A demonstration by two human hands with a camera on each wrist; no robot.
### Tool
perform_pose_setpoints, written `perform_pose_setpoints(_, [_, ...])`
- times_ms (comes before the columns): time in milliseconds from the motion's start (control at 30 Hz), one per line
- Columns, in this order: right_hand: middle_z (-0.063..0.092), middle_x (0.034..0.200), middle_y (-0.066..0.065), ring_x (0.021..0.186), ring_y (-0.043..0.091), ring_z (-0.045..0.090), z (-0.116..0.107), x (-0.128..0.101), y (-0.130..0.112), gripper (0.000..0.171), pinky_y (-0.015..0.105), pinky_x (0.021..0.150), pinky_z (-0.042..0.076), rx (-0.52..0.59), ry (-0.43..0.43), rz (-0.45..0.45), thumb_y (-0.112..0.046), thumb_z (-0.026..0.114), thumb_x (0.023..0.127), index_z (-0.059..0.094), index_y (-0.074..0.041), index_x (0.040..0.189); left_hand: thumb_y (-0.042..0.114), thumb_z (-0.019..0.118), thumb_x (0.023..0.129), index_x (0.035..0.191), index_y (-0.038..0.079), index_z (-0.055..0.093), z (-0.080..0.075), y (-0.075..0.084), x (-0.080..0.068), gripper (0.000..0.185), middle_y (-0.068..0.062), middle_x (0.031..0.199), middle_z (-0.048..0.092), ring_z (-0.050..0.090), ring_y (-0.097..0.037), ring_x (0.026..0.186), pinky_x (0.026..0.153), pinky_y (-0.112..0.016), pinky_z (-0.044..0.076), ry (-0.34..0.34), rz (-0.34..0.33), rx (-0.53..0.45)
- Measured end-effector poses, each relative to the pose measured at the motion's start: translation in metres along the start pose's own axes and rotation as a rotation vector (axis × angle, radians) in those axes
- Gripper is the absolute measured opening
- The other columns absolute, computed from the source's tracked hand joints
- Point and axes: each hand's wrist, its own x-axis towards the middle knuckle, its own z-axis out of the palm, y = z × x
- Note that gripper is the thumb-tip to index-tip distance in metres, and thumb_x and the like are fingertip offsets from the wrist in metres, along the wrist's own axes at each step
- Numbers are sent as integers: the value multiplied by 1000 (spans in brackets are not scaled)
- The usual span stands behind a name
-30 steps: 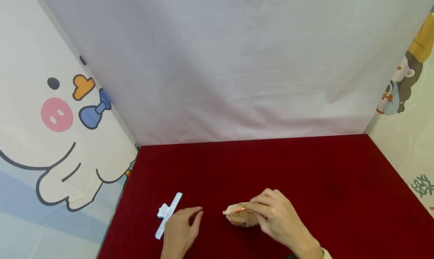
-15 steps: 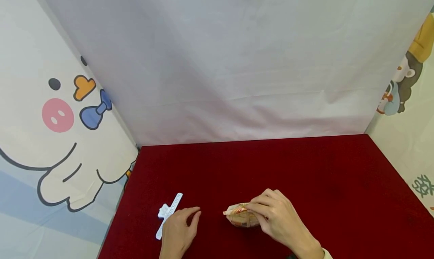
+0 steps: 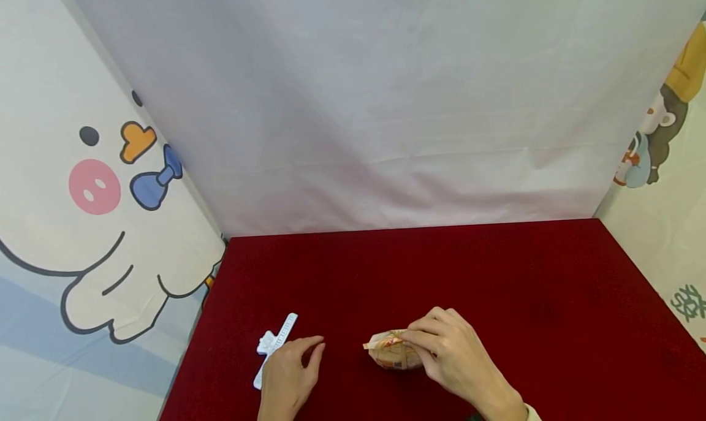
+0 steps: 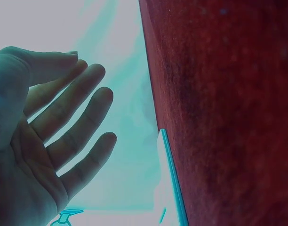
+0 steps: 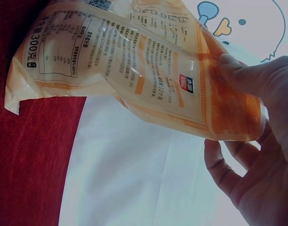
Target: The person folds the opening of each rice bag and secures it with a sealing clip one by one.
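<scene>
My right hand (image 3: 447, 353) pinches the top edge of a printed orange-and-cream food packet (image 3: 394, 355) between thumb and fingers. In the right wrist view the packet (image 5: 134, 70) shows its text side, and the thumb (image 5: 247, 73) presses on its orange end. The packet's far side is hidden. To the left, my left hand (image 3: 289, 372) hovers with thumb and fingers slightly bent, holding nothing. Partly behind that hand lies a pale blue bag clip (image 3: 269, 342), with a long straight bar. The left wrist view shows the hand (image 4: 59, 127) apart from the clip's bar (image 4: 171, 174).
A dark red cloth covers the table (image 3: 469, 274). A white curtain (image 3: 386, 102) rises behind its far edge. Printed cartoon panels stand at the left (image 3: 99, 255) and the right (image 3: 667, 225).
My left hand has drifted slightly left, covering a bit more of the bag clip. The right hand and the packet stay almost where they were.
</scene>
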Motion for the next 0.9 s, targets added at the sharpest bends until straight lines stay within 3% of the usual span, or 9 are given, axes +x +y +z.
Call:
perform_pose_setpoints(367, [79,92,-8,82,9,64,0,1,1,34,23,72,49,-6,8,-2,2,93,66,85,-16,93,18,88,83,96,19,86,2,-3,0,13,4,93,83,79,-18,84,71,-39,61,25,-25,2])
perform_pose_setpoints(900, [79,92,-7,82,9,65,0,0,1,35,22,71,48,-4,8,-6,2,95,64,85,-16,93,19,86,86,98,20,86,2,-6,-2,12,3,96,84,80,-20,88,70,-42,63,-3,-79,-14])
